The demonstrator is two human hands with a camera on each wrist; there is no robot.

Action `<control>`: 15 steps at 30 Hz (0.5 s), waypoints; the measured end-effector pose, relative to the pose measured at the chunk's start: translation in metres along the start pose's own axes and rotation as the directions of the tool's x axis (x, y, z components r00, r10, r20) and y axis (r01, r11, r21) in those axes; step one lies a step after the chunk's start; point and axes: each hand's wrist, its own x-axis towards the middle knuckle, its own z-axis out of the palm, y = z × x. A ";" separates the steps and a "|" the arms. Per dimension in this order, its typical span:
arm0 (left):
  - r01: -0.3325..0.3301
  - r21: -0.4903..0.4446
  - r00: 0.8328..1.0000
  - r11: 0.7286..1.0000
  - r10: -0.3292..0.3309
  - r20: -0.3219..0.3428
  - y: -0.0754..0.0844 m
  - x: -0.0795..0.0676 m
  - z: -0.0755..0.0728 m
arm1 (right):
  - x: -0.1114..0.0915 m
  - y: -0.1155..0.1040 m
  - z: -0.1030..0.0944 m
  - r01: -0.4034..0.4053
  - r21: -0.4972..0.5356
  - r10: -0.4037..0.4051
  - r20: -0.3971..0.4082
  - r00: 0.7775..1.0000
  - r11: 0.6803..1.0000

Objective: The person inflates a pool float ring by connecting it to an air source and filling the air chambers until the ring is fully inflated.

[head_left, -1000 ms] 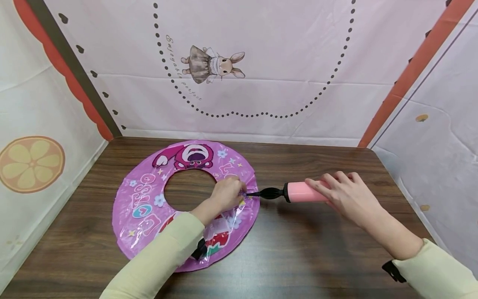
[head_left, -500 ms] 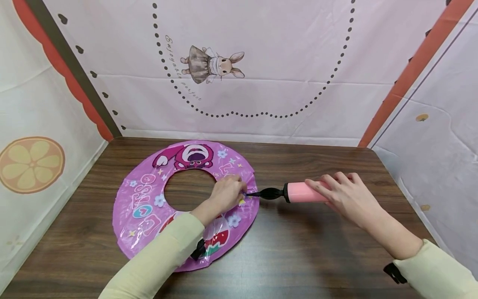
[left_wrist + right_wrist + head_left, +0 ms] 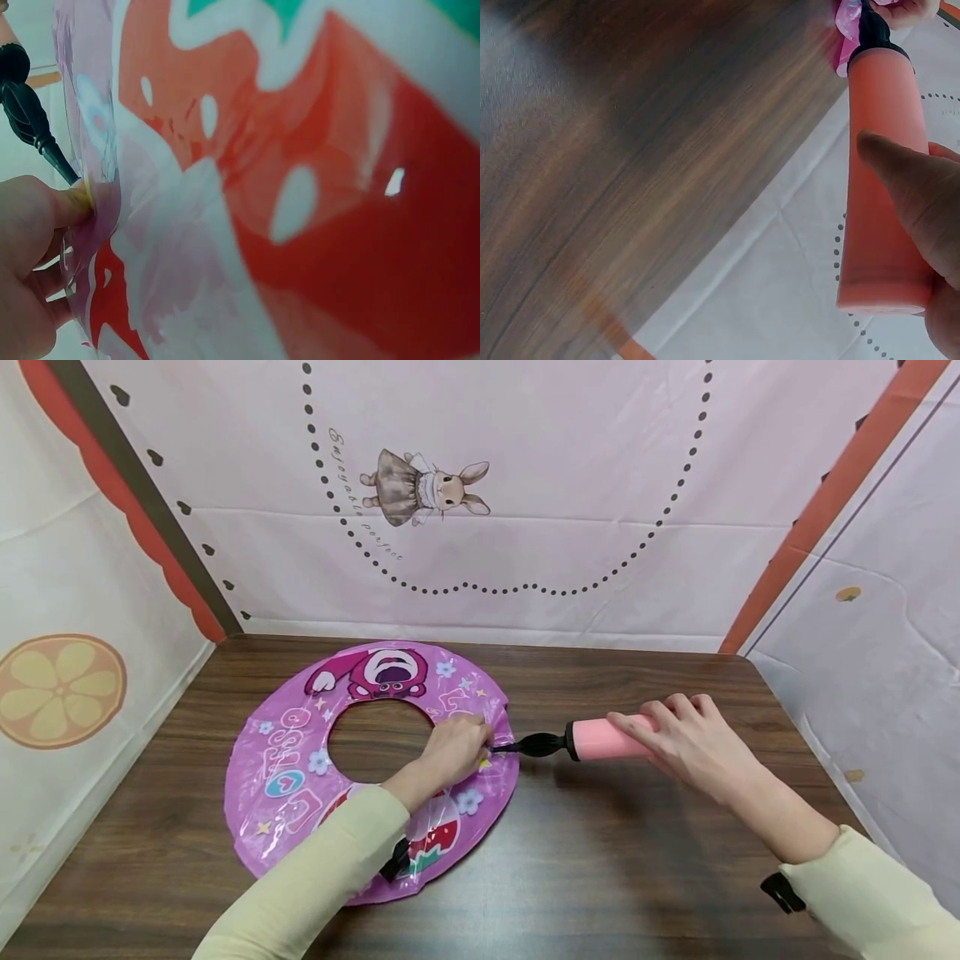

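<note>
A purple swim ring (image 3: 251, 802) with bear, strawberry and flower prints lies on the table, its skin looking wrinkled in places. On its right side my left hand (image 3: 453, 749) pinches the ring's film at the spot where the black nozzle (image 3: 542, 745) of a hand pump goes in. The left wrist view shows the thumb (image 3: 67, 206) pressed there; the valve itself is hidden. My right hand (image 3: 693, 747) grips the pink barrel of the hand pump (image 3: 603, 739), held roughly level above the table. In the right wrist view the thumb lies along the barrel (image 3: 885, 202).
The brown wood table (image 3: 570, 877) ends at a pale printed cloth wall (image 3: 570, 460) behind, with more cloth at the left and right sides. Black straps (image 3: 782, 893) show at the sleeve cuffs.
My right hand and the pump have shifted slightly up and left. The left hand keeps its pinch on the ring, and the nozzle stays at the same spot.
</note>
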 end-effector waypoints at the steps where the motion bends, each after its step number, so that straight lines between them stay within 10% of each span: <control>1: -0.003 0.001 1.000 1.000 0.003 -0.001 0.000 0.000 0.000 | 0.001 0.001 0.000 0.003 0.000 -0.003 -0.001 1.000 1.000; 15: 0.000 -0.031 1.000 1.000 0.000 0.004 0.000 -0.001 0.002 | 0.005 0.001 0.003 0.012 0.017 -0.013 0.014 1.000 1.000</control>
